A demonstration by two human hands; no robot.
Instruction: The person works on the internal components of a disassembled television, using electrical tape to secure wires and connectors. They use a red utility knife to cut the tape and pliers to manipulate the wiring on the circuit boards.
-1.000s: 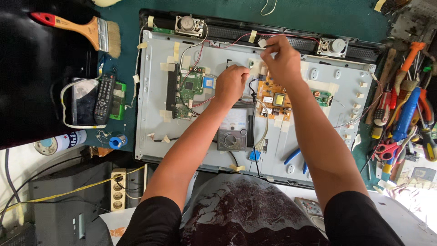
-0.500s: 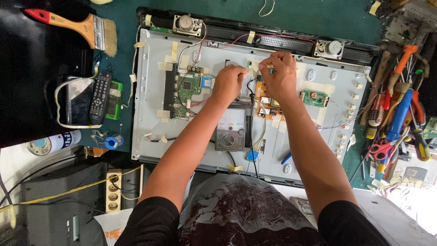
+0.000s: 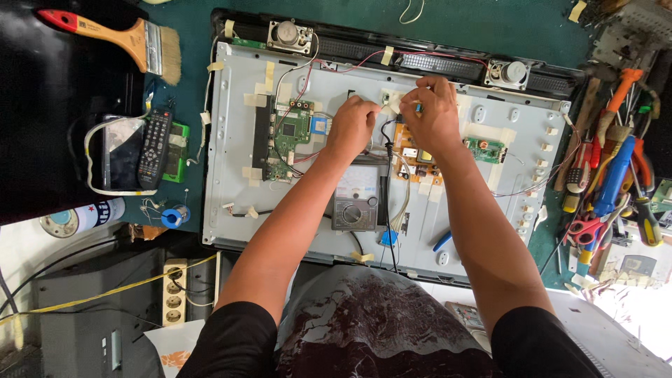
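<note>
1. The opened flat-panel set (image 3: 266,217) lies face down on the green counter (image 3: 490,28). Its back cover is already off, so the metal chassis, the boards and the two speakers (image 3: 288,33) at the far edge are all exposed.
2. Both hands work at the far-centre of the chassis, just above the orange-brown power board (image 3: 413,155).
3. Left hand (image 3: 352,126): fingers curled shut near a small part or lead by the taped cable run. What it pinches is too small to tell.
4. Right hand (image 3: 432,115): fingertips pinched together on a small blue-tipped item, likely a probe or connector. Cannot tell which.
5. A black lead (image 3: 386,150) runs from between the hands down to the analogue multimeter (image 3: 358,203), which rests on the chassis near its centre, between the forearms.
6. The green main board (image 3: 288,136) sits left of the hands and a small green board (image 3: 484,148) right of them. Both are mounted, with wires attached.
7. Judgement: disassembly is done and the work looks to be at the probing or connector stage on the power board. Closing up has not started, since no back cover is on the set.
8. Surroundings: a paintbrush (image 3: 112,38) at the far-left corner of the counter, a remote control (image 3: 155,148) and a blue solder spool (image 3: 173,215) left of the set, and a pile of hand tools (image 3: 609,182) along the right edge.
9. A power strip (image 3: 175,290) lies at the near-left, off the counter, with a yellow cable across it.
</note>
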